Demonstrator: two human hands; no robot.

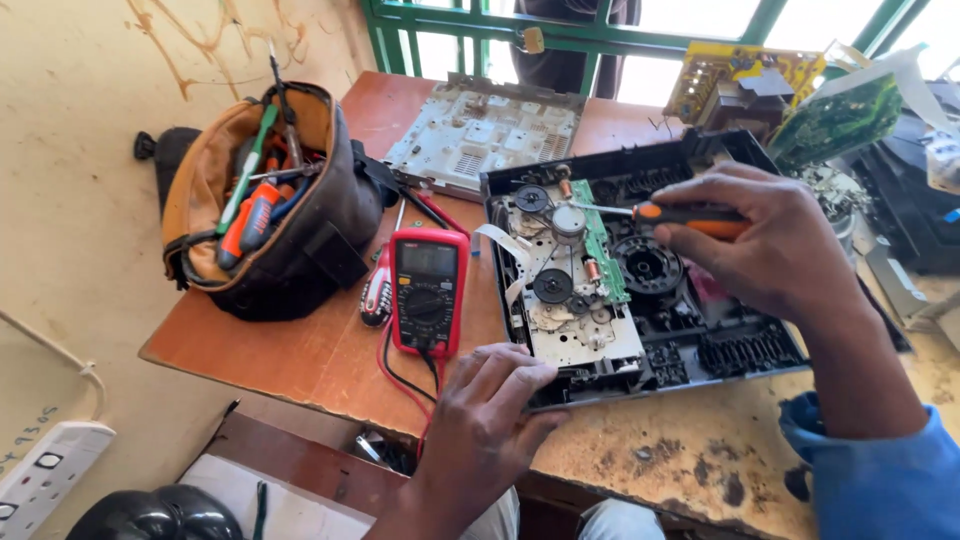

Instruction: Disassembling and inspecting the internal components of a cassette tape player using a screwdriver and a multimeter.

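Note:
An opened black electronic player chassis [740, 345] lies on the wooden table [300, 350], showing a metal tape mechanism [560, 290] with black wheels and a green circuit strip. My right hand [770, 240] holds an orange-handled screwdriver [690, 215] whose tip points left at the top of the mechanism. My left hand [490, 410] rests on the chassis's near left corner, fingers pressing its edge.
A red multimeter [428, 290] with red and black leads lies left of the chassis. A brown tool bag [280, 200] full of screwdrivers stands at the table's left. A detached metal cover [485, 135] and circuit boards [790, 90] lie behind. A white power strip [45, 470] sits on the floor.

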